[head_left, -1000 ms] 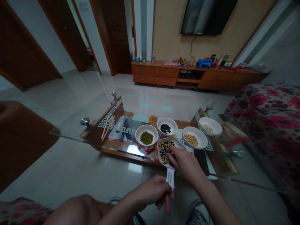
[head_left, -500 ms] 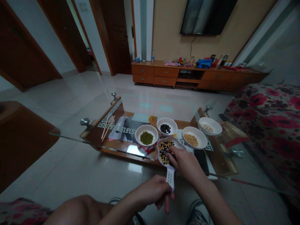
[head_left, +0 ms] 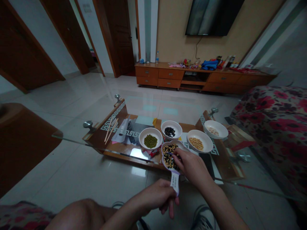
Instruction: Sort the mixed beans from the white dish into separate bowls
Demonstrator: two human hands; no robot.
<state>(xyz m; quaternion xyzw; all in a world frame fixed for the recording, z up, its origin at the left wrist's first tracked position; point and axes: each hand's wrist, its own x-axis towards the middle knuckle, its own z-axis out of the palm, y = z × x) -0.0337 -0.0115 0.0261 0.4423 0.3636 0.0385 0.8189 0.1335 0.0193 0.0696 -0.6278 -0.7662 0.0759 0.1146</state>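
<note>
Since the earlier view: whole scene sits slightly further right in frame, both hands in nearly the same pose

Item: white scoop dish [head_left: 163, 162] with a labelled handle, held at the near edge of the glass tabletop [head_left: 72, 139], heaped with mixed black and yellow beans [head_left: 169, 160]

Left hand [head_left: 158, 195]: closed around the handle. Right hand [head_left: 193, 167]: fingers bunched above the dish, apparently pinching a thin dark implement [head_left: 171, 153], its exact kind too small to tell

Relative to the scoop dish: bowl of mung beans [head_left: 141, 137] behind and to the left; bowl of black beans [head_left: 171, 123] directly behind; bowl of soybeans [head_left: 206, 140] behind and to the right; bowl of pale seeds [head_left: 222, 131] farther right

Risk: the dish appears to hang from its handle alone, so a tilt or loosened grip could tip beans onto the tile floor [head_left: 72, 179]; a careless nudge from the implement could push them over the rim
</note>
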